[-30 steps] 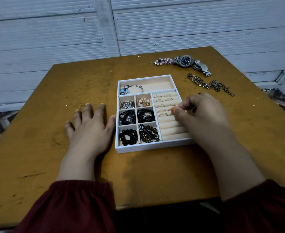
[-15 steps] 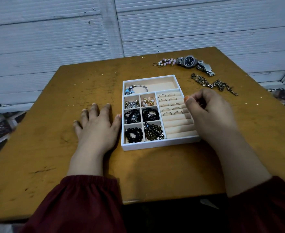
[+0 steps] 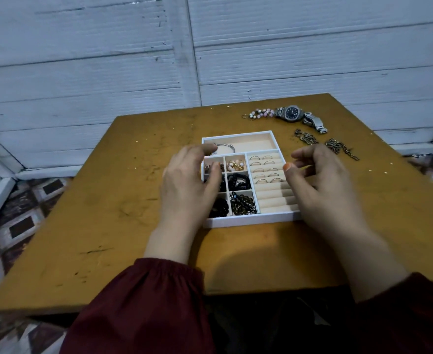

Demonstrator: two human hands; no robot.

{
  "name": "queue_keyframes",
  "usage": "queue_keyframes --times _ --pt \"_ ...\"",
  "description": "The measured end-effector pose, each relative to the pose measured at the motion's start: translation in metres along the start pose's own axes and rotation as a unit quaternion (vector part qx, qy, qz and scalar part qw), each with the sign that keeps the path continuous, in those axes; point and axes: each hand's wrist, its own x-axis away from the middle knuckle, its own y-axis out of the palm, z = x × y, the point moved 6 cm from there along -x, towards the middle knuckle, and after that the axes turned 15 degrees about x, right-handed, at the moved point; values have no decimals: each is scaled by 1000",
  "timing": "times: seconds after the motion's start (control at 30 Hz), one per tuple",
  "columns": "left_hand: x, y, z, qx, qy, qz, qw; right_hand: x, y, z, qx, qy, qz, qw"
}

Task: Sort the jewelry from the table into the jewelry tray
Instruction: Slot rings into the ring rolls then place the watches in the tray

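Note:
A white jewelry tray (image 3: 248, 221) sits mid-table, with small compartments of dark bead bracelets and charms, a ring-roll section holding several rings (image 3: 264, 169), and a long top slot with a silver bangle (image 3: 227, 146). My left hand (image 3: 188, 185) hovers over the tray's left edge, fingers spread, holding nothing. My right hand (image 3: 322, 182) hovers over the tray's right edge, fingers loosely curled, empty. On the table beyond lie a silver watch (image 3: 298, 116), a pink bead bracelet (image 3: 260, 114) and a dark chain (image 3: 325, 144).
The brown wooden table (image 3: 108, 213) has its near edge close to my dark red sleeves. A white panelled wall stands right behind the table. Patterned floor tiles show at the left and right.
My left hand lifted off the table and moved right over the tray's left side. My right hand drew back from the ring rolls to the tray's right edge. The camera tilted.

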Motion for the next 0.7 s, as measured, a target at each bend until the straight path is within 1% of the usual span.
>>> queue_keyframes --times 0.1,0.23,0.4,0.57,0.7 --pt "-4 16 16 18 33 -19 999 -11 -4 -2 14 -11 6 1000" --pt "-20 42 33 36 40 -71 996 -38 -8 -3 34 -34 24 999" --pt "-65 68 35 51 6 -119 992 -87 -4 7 64 -33 53 996" --pt "-112 89 15 28 -30 -147 988 -136 16 26 52 30 65 996" --pt "-137 109 -11 -5 -61 -172 983 -162 38 33 48 40 71 996"
